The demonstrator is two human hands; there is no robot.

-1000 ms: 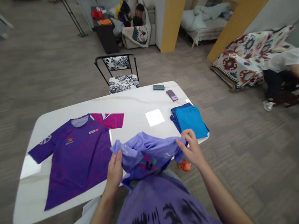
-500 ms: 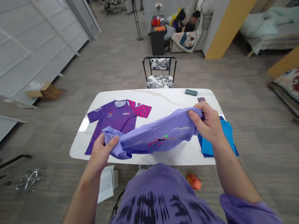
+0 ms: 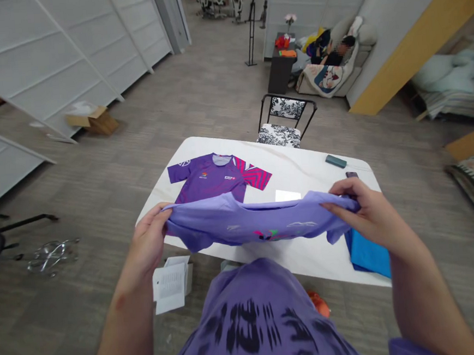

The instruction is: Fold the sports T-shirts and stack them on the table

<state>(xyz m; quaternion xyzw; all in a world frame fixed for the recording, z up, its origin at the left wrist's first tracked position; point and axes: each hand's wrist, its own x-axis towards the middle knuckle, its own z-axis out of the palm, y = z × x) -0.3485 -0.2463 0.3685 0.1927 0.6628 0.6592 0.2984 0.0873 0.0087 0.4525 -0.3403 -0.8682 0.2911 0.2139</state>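
A light purple T-shirt (image 3: pixel 256 217) hangs stretched between my hands above the white table (image 3: pixel 309 256); its neckline faces up and a pink and green print shows on its front. My left hand (image 3: pixel 153 233) pinches one shoulder end, and my right hand (image 3: pixel 360 209) grips the other. Behind it, a dark purple jersey (image 3: pixel 216 182) with a pink-striped sleeve lies spread on the table, its lower part covered by the held shirt. Folded blue cloth (image 3: pixel 370 252) lies at the table's right end, below my right hand.
A dark green case (image 3: pixel 336 161) and a phone (image 3: pixel 351 174) lie at the table's far right. A patterned chair (image 3: pixel 280 133) stands behind the table. Papers (image 3: pixel 169 284) and an orange object (image 3: pixel 320 304) are below its front edge. A person sits on a sofa (image 3: pixel 359 64) farther back.
The light purple T-shirt has gone from bunched and tilted to level and pulled wide, its neckline now showing. My hands have moved farther apart. The camera view has turned left.
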